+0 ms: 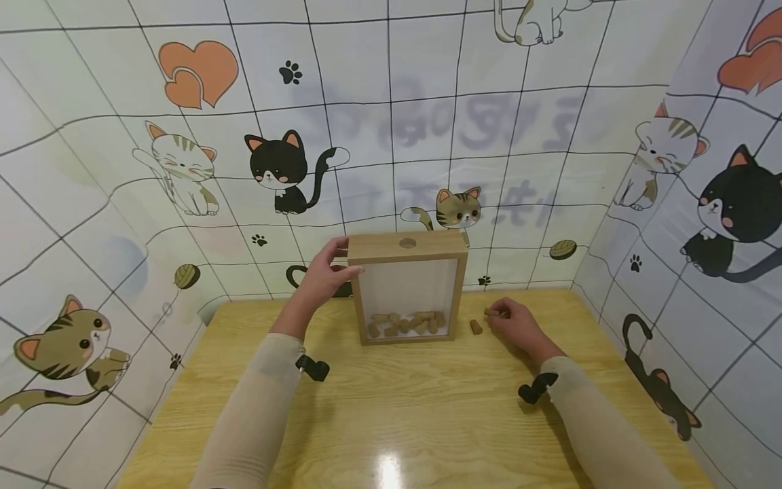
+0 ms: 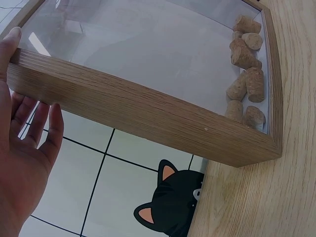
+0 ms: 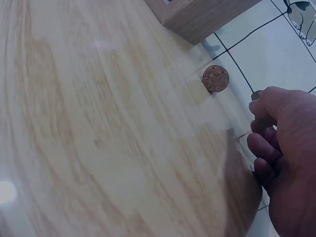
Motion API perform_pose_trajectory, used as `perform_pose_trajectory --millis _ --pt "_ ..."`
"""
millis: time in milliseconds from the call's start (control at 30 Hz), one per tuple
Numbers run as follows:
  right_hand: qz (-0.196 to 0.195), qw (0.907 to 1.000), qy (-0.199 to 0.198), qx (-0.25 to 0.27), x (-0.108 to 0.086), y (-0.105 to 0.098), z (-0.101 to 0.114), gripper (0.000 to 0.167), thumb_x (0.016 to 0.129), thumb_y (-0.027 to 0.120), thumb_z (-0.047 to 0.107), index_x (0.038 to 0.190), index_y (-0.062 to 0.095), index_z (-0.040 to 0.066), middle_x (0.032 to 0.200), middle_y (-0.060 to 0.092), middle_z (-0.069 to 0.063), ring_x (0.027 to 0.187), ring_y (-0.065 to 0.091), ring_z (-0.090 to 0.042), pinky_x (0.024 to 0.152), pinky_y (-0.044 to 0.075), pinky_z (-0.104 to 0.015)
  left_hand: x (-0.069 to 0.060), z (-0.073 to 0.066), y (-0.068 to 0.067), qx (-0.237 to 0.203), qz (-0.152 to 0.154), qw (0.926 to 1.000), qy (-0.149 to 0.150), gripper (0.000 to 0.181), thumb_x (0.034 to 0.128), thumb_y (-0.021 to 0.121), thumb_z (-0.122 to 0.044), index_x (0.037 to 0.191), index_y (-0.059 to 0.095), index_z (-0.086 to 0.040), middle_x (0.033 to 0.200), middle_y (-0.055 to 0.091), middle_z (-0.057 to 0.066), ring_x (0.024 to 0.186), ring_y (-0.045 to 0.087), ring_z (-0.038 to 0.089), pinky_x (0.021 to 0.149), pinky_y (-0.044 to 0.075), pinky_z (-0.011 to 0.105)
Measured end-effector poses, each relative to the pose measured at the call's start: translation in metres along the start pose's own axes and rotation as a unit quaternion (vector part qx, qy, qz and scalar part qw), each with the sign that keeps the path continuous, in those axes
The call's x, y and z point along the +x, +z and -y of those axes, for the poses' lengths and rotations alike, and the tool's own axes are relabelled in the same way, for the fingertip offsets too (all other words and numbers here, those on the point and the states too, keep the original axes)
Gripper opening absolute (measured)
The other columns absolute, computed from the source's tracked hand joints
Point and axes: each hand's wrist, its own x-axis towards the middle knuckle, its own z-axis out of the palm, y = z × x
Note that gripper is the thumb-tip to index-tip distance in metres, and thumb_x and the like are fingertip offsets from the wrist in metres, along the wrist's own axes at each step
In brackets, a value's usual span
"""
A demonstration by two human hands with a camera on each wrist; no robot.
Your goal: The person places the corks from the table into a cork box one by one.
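A shallow wooden box (image 1: 381, 249) with a clear front stands upright on the table, a round hole in its top. Several corks (image 2: 247, 57) lie along its bottom. My left hand (image 1: 320, 275) holds the box's upper left edge, thumb at the front and fingers along the side and back. To the right of the box, my right hand (image 1: 518, 327) pinches a cork (image 1: 491, 312) between thumb and fingertips, just above the table. Another loose cork (image 3: 216, 79) is on the table between the box and that hand.
The light wood table (image 1: 391, 401) meets a wall covering (image 1: 366, 136) printed with cats and grid lines, close behind the box. Similar covering rises on the left and right sides. A bright reflection shows near the table's front.
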Motion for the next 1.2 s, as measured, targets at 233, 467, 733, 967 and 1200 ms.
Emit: perform_pose_trajectory --millis 233,467,733,967,1200 --pt "-0.001 0.9995 0.014 0.03 0.0 -0.002 0.004 0.024 0.109 0.071 0.018 0.125 0.067 0.001 0.114 0.069 -0.016 0.096 0.064 -0.027 0.076 0.056 -0.035 -0.001 0.0 0.002 0.003 -0.002 1.0 0.007 0.073 0.1001 0.085 -0.03 0.163 0.05 -0.019 0.148 0.058 0.012 0.137 0.057 0.036 0.111 0.053 0.058" --pt "-0.009 0.999 0.009 0.042 0.002 -0.006 0.014 0.026 0.11 0.073 0.025 0.122 0.069 0.002 0.11 0.07 -0.012 0.09 0.064 -0.025 0.072 0.055 -0.03 -0.001 0.0 0.001 0.001 0.001 1.0 0.006 0.073 0.1001 0.085 -0.029 0.163 0.049 -0.02 0.148 0.058 0.013 0.132 0.06 0.037 0.107 0.056 0.057" --pt "-0.017 0.9993 -0.027 0.02 0.003 -0.012 0.041 0.023 0.11 0.072 0.02 0.123 0.07 0.002 0.118 0.074 -0.015 0.091 0.065 -0.02 0.075 0.055 -0.028 -0.001 0.001 0.001 0.0 0.001 1.0 -0.002 0.074 0.0997 0.086 -0.03 0.163 0.049 -0.022 0.147 0.058 0.012 0.127 0.063 0.038 0.102 0.059 0.055" --pt "-0.021 0.9981 -0.052 0.025 0.006 -0.024 0.062 0.023 0.11 0.073 0.019 0.123 0.07 0.001 0.118 0.074 -0.017 0.087 0.062 -0.02 0.069 0.051 -0.028 -0.001 0.0 0.001 0.003 0.0 1.0 0.001 0.073 0.0996 0.086 -0.031 0.163 0.05 -0.022 0.148 0.058 0.012 0.13 0.061 0.037 0.105 0.057 0.057" --pt "-0.024 0.9972 -0.069 0.016 0.009 -0.037 0.08 0.025 0.11 0.073 0.021 0.124 0.071 0.001 0.11 0.073 -0.016 0.082 0.059 -0.018 0.064 0.048 -0.029 0.0 0.001 0.001 -0.001 0.002 1.0 -0.003 0.072 0.0998 0.086 -0.031 0.162 0.051 -0.022 0.148 0.058 0.013 0.132 0.06 0.038 0.107 0.055 0.059"
